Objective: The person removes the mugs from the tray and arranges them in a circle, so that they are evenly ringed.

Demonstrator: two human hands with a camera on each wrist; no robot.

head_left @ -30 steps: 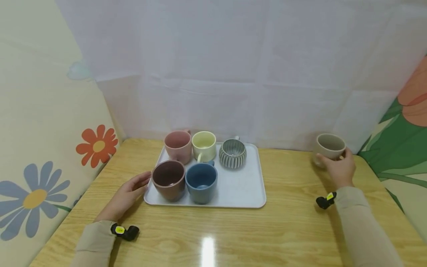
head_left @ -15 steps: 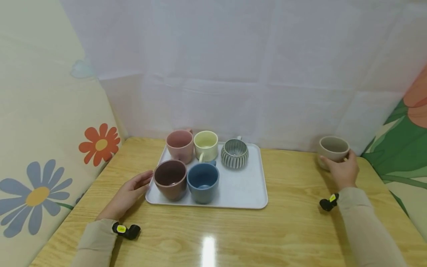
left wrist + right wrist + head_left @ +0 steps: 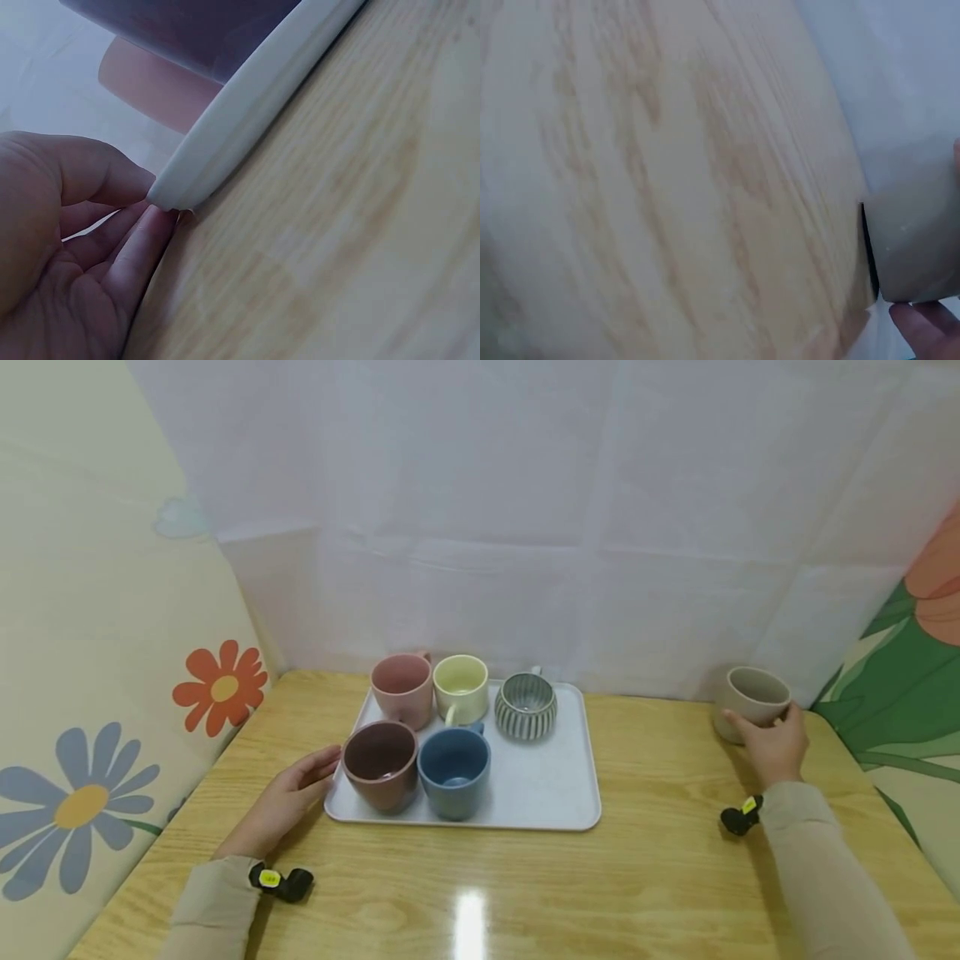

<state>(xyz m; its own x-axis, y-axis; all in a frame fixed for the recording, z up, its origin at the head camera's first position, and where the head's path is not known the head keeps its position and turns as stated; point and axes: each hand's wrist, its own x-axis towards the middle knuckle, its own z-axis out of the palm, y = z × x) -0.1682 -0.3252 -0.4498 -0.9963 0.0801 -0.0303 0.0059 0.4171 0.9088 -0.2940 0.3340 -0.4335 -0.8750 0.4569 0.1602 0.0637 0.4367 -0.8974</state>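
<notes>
At the right back of the table in the head view, my right hand grips a grey-beige cup. The cup leans slightly, its base close to the wood in the right wrist view, where fingers curl beside the cup wall. My left hand pinches the left rim of a white tray; the left wrist view has fingertips right at the tray edge. On the tray stand a brown cup, a blue mug, a pink mug, a pale yellow mug and a grey striped mug.
The wooden table runs up to a white cloth hung behind. Flower-printed panels flank both sides. Bare tray surface lies right of the blue mug, and table surface separates the tray from the grey-beige cup.
My right hand has carried the grey-beige cup a little to the right and down toward the table, and the cup now leans slightly. My left hand stays at the tray rim.
</notes>
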